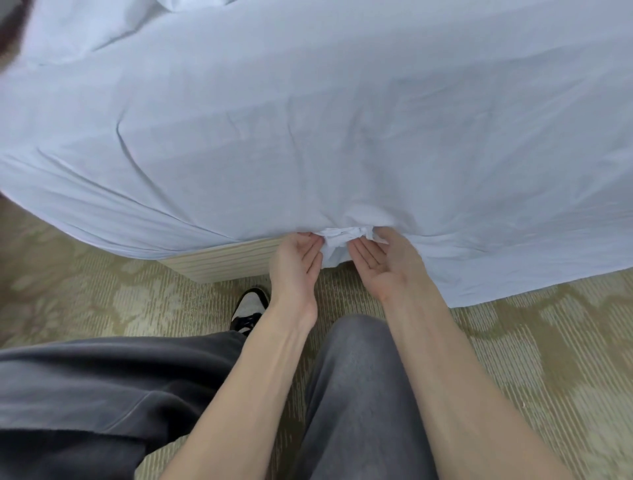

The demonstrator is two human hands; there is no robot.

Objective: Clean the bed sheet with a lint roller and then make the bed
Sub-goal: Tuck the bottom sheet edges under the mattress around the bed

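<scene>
A pale blue-white bed sheet (325,120) covers the mattress and fills the upper part of the head view. At the bed's near edge a crumpled bunch of sheet (342,240) hangs down. My left hand (296,263) is palm up, its straight fingertips touching the bunch from the left. My right hand (380,263) is also palm up, fingers straight and pushed under the sheet edge on the right. Right of my hands the sheet hangs loose down to the floor. No lint roller is in view.
The pale wooden bed base (219,260) shows below the sheet on the left. Patterned beige carpet (548,359) lies around the bed. My grey trouser legs and one black-and-white shoe (248,308) stand close to the bed. Rumpled bedding (191,3) lies at the far top edge.
</scene>
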